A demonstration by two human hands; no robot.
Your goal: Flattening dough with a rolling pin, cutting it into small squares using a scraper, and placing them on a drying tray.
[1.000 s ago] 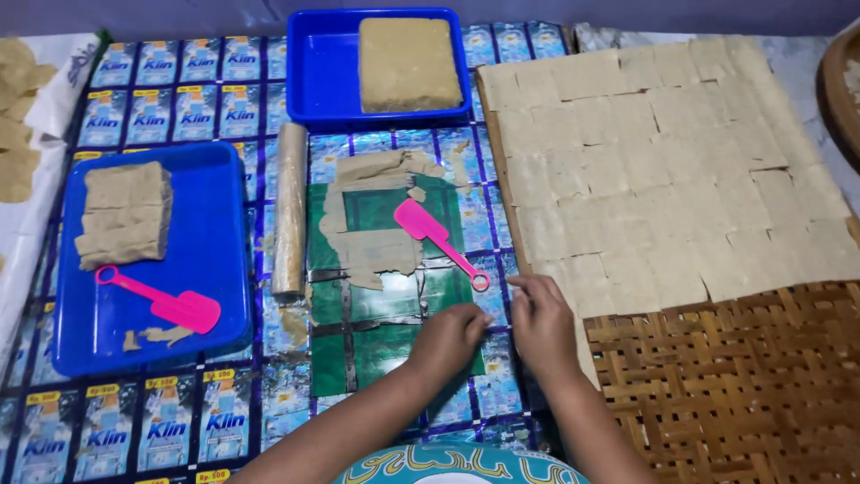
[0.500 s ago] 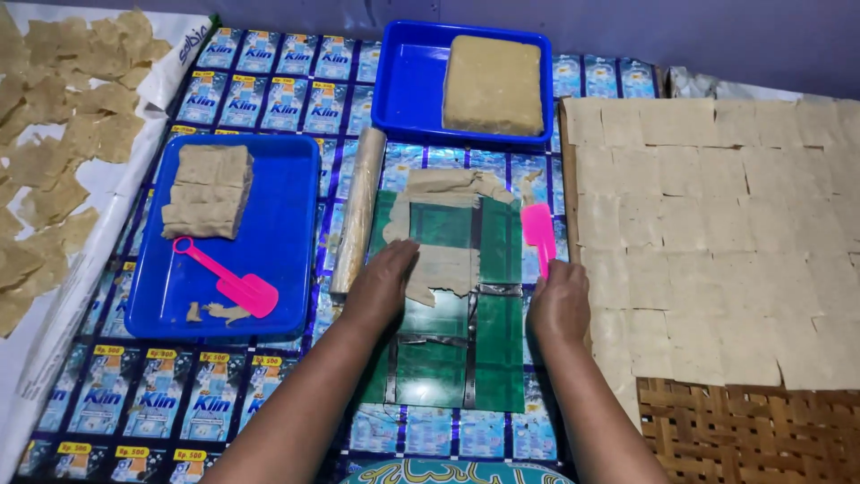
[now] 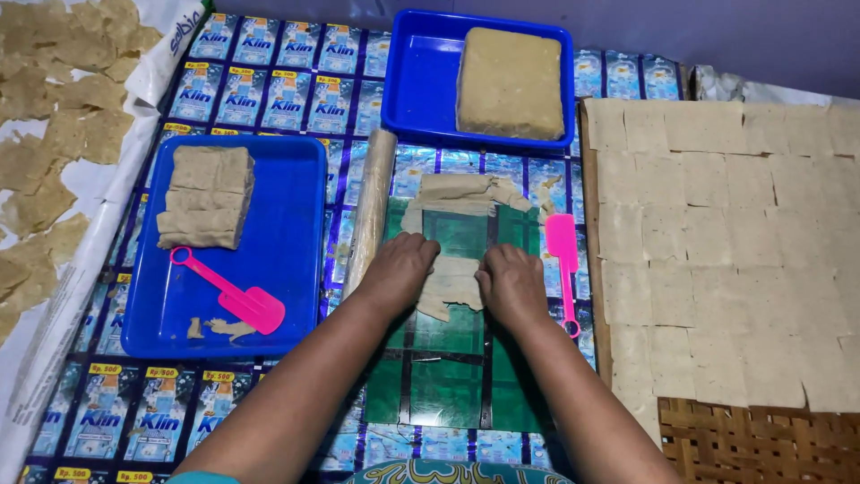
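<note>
Both hands press on torn dough scraps lying on the green mat.

The left hand (image 3: 399,269) and right hand (image 3: 512,285) rest side by side, fingers curled down and together on the thin dough scraps (image 3: 457,240), clamped on nothing; the scraps lie across the far half of the green mat (image 3: 448,376), between the rolling pin (image 3: 370,211) on the left and a pink scraper (image 3: 563,260) on the right. This looks like gathering the leftover strips; the next move seems to call for drawing them inward into one lump without tearing. Cut squares (image 3: 726,242) cover the woven tray (image 3: 761,444) at right; blue trays (image 3: 296,233) hold dough blocks.
</note>
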